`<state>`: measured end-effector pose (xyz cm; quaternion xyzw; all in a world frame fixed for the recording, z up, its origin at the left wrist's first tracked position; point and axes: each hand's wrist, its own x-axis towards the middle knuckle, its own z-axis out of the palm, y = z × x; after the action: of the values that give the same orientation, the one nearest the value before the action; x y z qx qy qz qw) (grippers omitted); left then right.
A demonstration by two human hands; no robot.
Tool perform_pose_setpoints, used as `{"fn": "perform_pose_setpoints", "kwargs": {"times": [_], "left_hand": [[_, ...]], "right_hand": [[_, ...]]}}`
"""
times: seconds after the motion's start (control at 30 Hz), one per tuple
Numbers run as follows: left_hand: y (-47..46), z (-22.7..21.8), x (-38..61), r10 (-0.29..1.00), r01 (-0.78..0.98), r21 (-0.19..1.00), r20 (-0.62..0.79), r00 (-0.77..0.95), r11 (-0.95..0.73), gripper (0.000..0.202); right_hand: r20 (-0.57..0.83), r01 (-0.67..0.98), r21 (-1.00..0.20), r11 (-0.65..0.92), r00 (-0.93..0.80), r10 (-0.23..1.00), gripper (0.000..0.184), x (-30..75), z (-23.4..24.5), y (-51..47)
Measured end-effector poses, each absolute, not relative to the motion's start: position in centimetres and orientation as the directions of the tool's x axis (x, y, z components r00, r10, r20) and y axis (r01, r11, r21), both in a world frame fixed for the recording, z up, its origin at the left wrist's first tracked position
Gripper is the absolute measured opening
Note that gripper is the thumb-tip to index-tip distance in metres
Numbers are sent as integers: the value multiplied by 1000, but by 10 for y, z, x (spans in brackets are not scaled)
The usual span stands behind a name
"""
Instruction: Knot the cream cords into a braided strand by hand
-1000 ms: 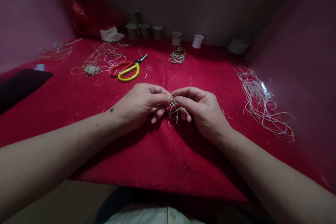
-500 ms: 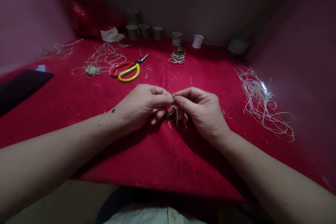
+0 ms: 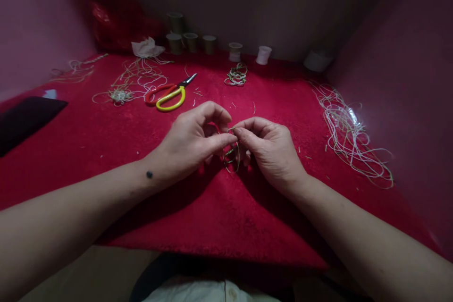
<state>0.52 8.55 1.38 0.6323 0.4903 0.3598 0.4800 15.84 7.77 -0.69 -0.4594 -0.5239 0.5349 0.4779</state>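
Thin green-and-white cord (image 3: 238, 158) hangs in small loops between my hands, a little above the red cloth. My right hand (image 3: 274, 151) pinches its upper end between thumb and index finger. My left hand (image 3: 194, 139) is beside the cord, its thumb stretched toward the right fingertips and its index finger arched apart from the thumb. Its lower fingers are partly hidden behind the thumb and the loops. The scissors (image 3: 170, 96), with one red and one yellow handle, lie beyond my left hand.
The red cloth (image 3: 198, 217) covers the table. Tangled cords (image 3: 122, 96) lie at the left, another heap (image 3: 348, 132) at the right, and a small knotted bundle (image 3: 236, 75) behind my hands. Several spools, including a white one (image 3: 264, 55), stand along the back wall. A dark object (image 3: 30, 120) is far left.
My left thumb and index finger have parted from their pinch at the cord. My right hand keeps its pinch. The whole view has shifted slightly.
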Motion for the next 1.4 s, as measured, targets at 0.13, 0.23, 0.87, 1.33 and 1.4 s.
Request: {"fn": "perform_pose_setpoints", "kwargs": {"times": [0.13,0.23,0.87,1.33,1.4], "left_hand": [[82,13,5,957,421,875,138,254,-238,4],[83,10,3,939,521,789,206,275,-326,6],[84,-4,-6,442,592,-8,656,612,-806,10],[82,-1,-8,442,582,36,688,575,-812,10],[82,0,-7,456,586,49,683,571,-809,9]], "right_hand": [[-45,-44,-998,-53,-155,987,12,158,-5,75],[-83,-96,-990,-106,-216,973,12,159,-6,75],[-128,-267,-941,-207,-286,950,12,159,-10,78],[-63,-391,-902,-184,-303,951,13,160,-12,81],[-55,-415,-891,-182,-301,952,11,160,-11,81]]}}
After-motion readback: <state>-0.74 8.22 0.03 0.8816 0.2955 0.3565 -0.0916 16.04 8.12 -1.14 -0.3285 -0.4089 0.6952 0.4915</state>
